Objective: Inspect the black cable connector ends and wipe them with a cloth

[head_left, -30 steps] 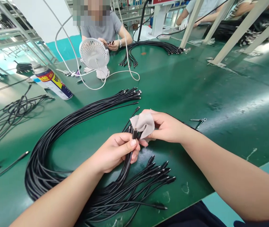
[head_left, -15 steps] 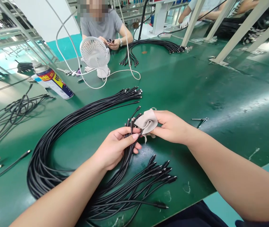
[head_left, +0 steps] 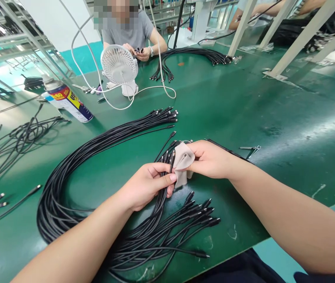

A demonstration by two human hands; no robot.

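Note:
My left hand (head_left: 152,182) is closed round a bunch of black USB cables (head_left: 155,212), their plugs poking up above the fingers. A light grey cloth (head_left: 183,159) is pinched in my right hand (head_left: 210,159), folded over and touching the cables by my left fingertips. What the cloth covers is hidden. Below my hands, more loose cable ends (head_left: 197,214) fan out to the right on the green table. The long cable bundle (head_left: 76,157) curves round to the left, its far ends lying beyond my hands.
A spray can (head_left: 67,100) and a small white fan (head_left: 119,68) with a looping cord stand behind the bundle. Tangled cables (head_left: 26,133) lie at left, small metal tweezers (head_left: 253,151) at right. A co-worker (head_left: 129,31) sits opposite, handling cables.
The cloth has shifted slightly and its lower part now hangs down beside my left fingertips. A dark cable-like length now shows behind my right hand. The view has moved a little.

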